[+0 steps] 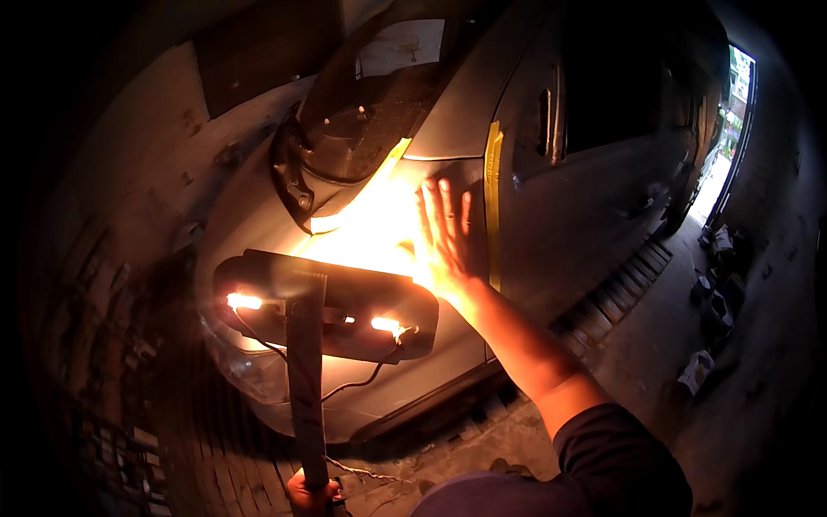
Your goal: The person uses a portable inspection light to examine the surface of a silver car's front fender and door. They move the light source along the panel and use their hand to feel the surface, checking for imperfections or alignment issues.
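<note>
My left hand point(312, 493) grips the lower end of a flat bar handle that carries a heat lamp point(362, 297), at the bottom of the view. The lamp's long dark head is lit, with bright glowing spots near both ends and a loose wire. It throws strong orange light on the grey body panel point(465, 185) of a car. My right hand point(444, 237) is held flat with fingers spread over this panel, beside the brightest patch. Whether the palm touches the surface, I cannot tell. Yellow masking tape point(494, 202) runs down the panel's right edge; more tape borders the glare.
The car's dark side window point(612, 86) and door stretch away to the right. A headlight point(250, 370) sits below the lamp. Floor grating point(616, 284) lies alongside the car. A bright doorway point(724, 146) and bags point(696, 372) stand at right. A wire trails near my left hand.
</note>
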A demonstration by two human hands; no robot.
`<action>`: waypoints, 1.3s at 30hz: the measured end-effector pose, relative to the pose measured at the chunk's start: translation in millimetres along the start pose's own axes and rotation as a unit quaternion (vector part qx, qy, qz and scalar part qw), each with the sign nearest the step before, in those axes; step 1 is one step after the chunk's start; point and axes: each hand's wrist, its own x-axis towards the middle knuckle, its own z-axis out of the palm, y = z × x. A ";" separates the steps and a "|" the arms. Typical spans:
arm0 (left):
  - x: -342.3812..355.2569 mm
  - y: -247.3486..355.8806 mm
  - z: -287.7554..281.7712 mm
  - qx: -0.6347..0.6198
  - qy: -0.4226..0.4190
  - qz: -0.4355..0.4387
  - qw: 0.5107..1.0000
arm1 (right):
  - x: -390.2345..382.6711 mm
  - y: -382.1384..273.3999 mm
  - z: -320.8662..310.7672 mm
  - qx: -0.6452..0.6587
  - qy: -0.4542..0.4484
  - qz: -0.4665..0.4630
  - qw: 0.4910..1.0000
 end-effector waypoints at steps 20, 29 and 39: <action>-0.1 8.0 -1.5 -0.019 -0.005 -0.061 0.998 | -48.2 -1.1 -29.6 0.061 -0.083 -0.032 0.994; -11.1 2.7 -7.9 -0.021 -0.025 -0.057 0.998 | -5.2 -14.6 23.9 -0.090 -0.009 -0.119 0.989; -6.0 9.6 -5.9 -0.053 -0.014 -0.077 0.996 | -49.8 -16.3 2.4 0.037 -0.193 -0.136 0.971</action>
